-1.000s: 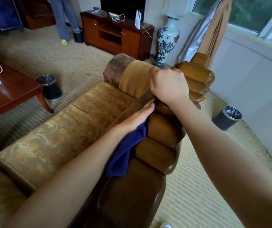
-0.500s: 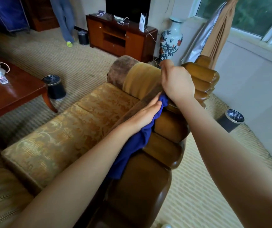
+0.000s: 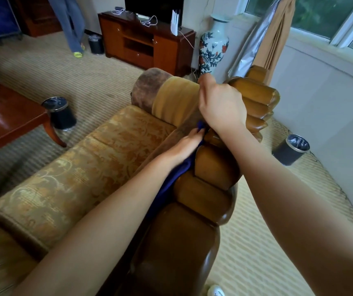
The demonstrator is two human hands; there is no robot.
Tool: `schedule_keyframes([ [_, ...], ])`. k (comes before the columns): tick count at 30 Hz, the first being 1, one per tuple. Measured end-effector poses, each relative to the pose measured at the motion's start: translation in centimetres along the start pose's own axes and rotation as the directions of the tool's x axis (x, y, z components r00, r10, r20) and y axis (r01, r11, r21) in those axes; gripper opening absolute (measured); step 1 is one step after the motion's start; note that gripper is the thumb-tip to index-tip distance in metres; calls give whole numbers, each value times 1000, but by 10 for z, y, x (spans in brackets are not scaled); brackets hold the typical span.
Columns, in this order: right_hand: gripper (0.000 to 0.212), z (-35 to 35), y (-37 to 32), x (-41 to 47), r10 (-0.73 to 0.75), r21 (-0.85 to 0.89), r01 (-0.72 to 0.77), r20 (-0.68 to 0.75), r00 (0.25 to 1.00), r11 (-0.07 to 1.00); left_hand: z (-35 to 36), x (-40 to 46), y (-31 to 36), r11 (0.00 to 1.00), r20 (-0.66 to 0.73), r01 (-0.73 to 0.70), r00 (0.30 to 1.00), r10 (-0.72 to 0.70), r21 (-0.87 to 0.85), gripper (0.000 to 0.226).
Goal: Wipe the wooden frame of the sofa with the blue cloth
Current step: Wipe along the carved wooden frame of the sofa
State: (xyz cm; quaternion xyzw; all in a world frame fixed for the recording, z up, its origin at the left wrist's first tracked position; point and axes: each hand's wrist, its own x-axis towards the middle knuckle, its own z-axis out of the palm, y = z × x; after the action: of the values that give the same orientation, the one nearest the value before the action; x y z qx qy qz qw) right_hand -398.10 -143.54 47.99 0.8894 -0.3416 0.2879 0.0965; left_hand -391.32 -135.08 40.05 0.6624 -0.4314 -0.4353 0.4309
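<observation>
The sofa's wooden frame (image 3: 211,167) runs from the bottom centre toward the window as glossy rounded carved lobes. The blue cloth (image 3: 171,178) lies against the frame's inner side, in the gap by the seat. It hangs down under my left wrist. My left hand (image 3: 187,144) presses the cloth to the wood with fairly straight fingers, and a tip of cloth shows past the fingertips. My right hand (image 3: 221,105) sits just beyond it, fingers curled over the edge of the yellow bolster cushion (image 3: 173,99) where it meets the frame. Those fingertips are hidden.
A patterned gold seat cushion (image 3: 81,167) lies left of the frame. A dark wooden table (image 3: 11,122) and a black bin (image 3: 59,112) stand at left, another bin (image 3: 291,149) at right. Far off are a TV cabinet (image 3: 145,41), a vase (image 3: 212,45) and a standing person's legs (image 3: 73,24).
Both hands have moved farther along the frame toward the window end. The left hand slid the cloth forward, and the right hand shifted up over the yellow cushion's edge.
</observation>
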Motion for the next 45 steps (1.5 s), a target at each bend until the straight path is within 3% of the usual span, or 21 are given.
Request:
schedule_keyframes([
  [3,24,-1,-1,0,-10,17,10,0,1000,1000,-3,-21,-2,996,-4,40,999,-40,-83,53],
  [7,25,-2,0,-3,-12,38,12,17,1000,999,-3,-55,-5,994,-8,-12,1000,11,-111,52],
  [10,27,-3,3,-3,7,134,-9,16,1000,991,0,-74,-2,999,-38,-30,999,29,-32,54],
  [13,27,3,-7,-18,56,426,-47,-8,998,903,7,-94,6,995,-134,-75,988,82,62,47],
  [17,23,2,-30,-49,-156,605,68,94,983,793,19,-111,0,956,-183,-156,962,205,249,54],
  [19,23,-8,-35,-60,-152,705,37,100,983,708,20,-117,-6,936,-199,-154,954,224,316,49],
  [22,23,-20,-35,-82,-121,762,0,103,987,648,21,-132,-14,901,-192,-213,934,302,378,22],
  [25,24,-27,-35,-108,-171,757,34,103,980,653,25,-149,-21,884,-192,-242,921,339,401,30],
  [28,24,-33,-37,-132,-130,790,26,68,989,613,28,-163,-28,919,-298,-171,911,285,356,38],
  [31,24,-36,-39,-161,-26,798,-2,22,999,603,30,-175,-34,982,-388,-36,915,107,186,47],
  [35,23,-35,-45,-181,98,801,-9,-62,993,598,27,-167,-34,1000,-353,8,936,-4,9,53],
  [39,24,-31,-48,-178,250,790,-67,-111,962,609,18,-143,-26,998,-296,53,953,-58,-27,50],
  [45,23,-33,-50,-179,320,764,-163,-60,946,624,7,-118,-19,980,-222,186,955,-198,-75,49],
])
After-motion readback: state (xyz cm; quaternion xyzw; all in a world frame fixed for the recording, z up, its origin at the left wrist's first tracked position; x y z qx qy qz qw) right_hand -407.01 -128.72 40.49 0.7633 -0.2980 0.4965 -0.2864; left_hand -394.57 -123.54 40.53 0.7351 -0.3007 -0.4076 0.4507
